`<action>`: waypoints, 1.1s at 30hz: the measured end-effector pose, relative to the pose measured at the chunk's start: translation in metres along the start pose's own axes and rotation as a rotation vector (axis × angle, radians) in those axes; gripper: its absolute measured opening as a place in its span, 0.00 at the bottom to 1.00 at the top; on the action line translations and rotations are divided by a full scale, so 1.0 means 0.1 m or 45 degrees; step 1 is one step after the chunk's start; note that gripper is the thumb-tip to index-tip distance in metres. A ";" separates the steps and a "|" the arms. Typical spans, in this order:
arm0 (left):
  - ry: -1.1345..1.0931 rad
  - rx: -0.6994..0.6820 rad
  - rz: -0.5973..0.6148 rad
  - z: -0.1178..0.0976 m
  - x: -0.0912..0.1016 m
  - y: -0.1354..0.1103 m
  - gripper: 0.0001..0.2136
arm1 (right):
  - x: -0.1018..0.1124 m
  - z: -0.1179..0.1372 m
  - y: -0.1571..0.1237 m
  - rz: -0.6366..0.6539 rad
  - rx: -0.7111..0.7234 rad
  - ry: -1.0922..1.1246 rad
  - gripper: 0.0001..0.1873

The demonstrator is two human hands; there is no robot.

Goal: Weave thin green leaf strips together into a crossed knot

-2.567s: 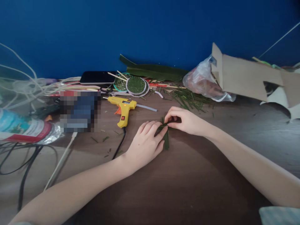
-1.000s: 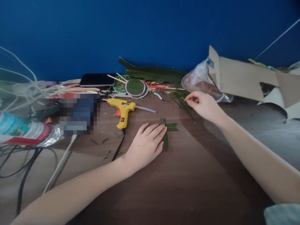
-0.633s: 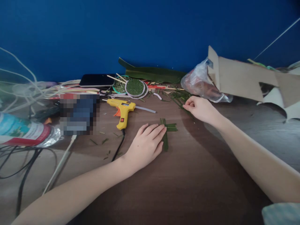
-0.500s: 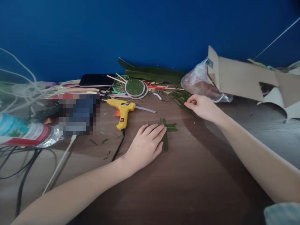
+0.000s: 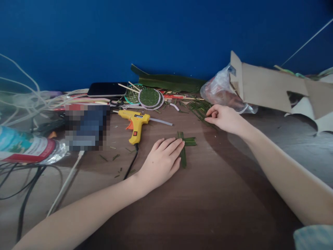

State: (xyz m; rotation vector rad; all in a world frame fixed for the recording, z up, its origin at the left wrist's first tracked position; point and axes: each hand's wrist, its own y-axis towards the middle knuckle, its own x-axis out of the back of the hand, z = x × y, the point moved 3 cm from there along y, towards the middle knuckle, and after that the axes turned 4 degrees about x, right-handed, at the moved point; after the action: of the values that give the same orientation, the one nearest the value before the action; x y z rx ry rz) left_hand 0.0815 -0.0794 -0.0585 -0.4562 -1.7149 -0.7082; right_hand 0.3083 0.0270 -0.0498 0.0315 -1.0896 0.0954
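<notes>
My left hand (image 5: 162, 161) lies flat on the table with its fingers stretched over crossed green leaf strips (image 5: 183, 158). One bundle of strips sticks out to the right past the fingertips, and the part under the fingers is hidden. Farther back on the right, my right hand (image 5: 221, 118) is at the edge of a loose pile of cut leaf strips (image 5: 199, 110). Its thumb and forefinger stand slightly apart, with nothing visible held between them. The other fingers are curled in.
A yellow glue gun (image 5: 136, 126) with a glue stick lies left of centre, near a blurred-out device (image 5: 90, 128) and a bottle (image 5: 28, 146). Leaf-covered rounds (image 5: 150, 97), a phone (image 5: 107, 89), a long leaf (image 5: 169, 81), a plastic bag (image 5: 220, 88) and cardboard (image 5: 270, 83) line the back.
My right thumb and forefinger have parted slightly at the pile of leaf strips. My left hand has stayed in place on the crossed strips.
</notes>
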 end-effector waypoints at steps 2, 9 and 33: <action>0.000 0.000 0.010 0.00 0.00 0.00 0.18 | -0.01 0.03 0.00 0.000 0.019 0.008 0.04; 0.010 -0.004 0.006 -0.01 0.00 0.01 0.18 | 0.00 0.10 -0.03 0.004 -0.007 -0.013 0.03; -0.001 0.002 0.012 0.00 -0.01 0.00 0.18 | 0.12 -0.02 -0.01 -0.271 0.092 0.518 0.09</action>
State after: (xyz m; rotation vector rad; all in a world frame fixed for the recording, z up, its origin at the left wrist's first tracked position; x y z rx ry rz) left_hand 0.0818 -0.0798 -0.0590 -0.4637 -1.7131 -0.6996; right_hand 0.3154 0.0273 -0.0400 0.1852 -0.6711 -0.0494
